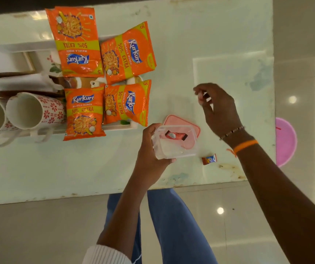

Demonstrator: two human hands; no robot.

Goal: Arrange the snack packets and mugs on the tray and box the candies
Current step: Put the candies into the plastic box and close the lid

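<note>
Tray [114, 127] mostly hidden under snack packets [84, 113].

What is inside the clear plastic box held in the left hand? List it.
The clear plastic box in the left hand holds one red-wrapped candy. The rest of its floor looks bare; the pink lid lies beneath, partly hidden behind it.

The left hand [149, 149] came out of a white ribbed-knit sleeve [106, 254], whose cuff was pushed far up the forearm. The right hand [219, 109] showed no sleeve; its arm was bare to the frame's edge. That wrist wore a thin beaded bracelet [231, 132] of dark and pale beads and, just behind it, an orange thread band [245, 145] with a frayed knot. Blue denim trousers [172, 225] covered the legs below.
</note>
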